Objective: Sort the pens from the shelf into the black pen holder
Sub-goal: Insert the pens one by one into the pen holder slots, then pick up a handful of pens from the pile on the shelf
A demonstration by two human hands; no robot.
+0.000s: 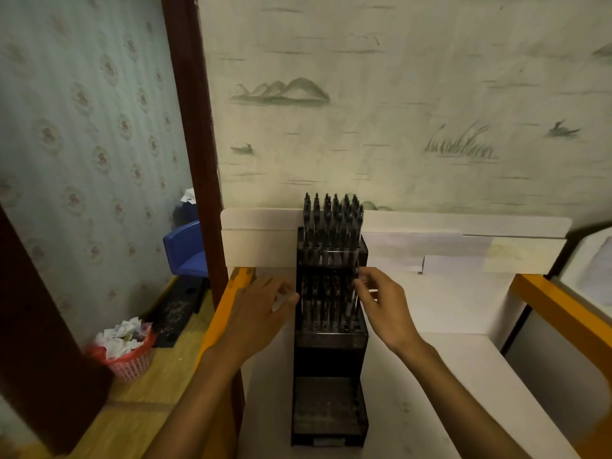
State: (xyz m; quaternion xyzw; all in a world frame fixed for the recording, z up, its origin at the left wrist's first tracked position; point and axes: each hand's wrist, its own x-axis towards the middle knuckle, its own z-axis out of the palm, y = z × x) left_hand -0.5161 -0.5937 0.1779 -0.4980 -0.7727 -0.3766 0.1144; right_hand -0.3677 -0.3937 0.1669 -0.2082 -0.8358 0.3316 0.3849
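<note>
Centre frame: we are seating a pen (pixel 353 293) in the black pen holder (pixel 331 332), right hand (pixel 381 306) pinching it; left hand (pixel 261 309) apparently gripping something pale. Next: releasing, fetching another.

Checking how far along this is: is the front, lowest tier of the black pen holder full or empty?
Empty: the lowest tier shows bare holes, while pens stand in the back tier.

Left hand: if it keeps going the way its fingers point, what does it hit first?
Probably the holder's left side, at the middle tier of pens. The left hand's fingers point right and look nearly touching; depth is unclear.
</note>
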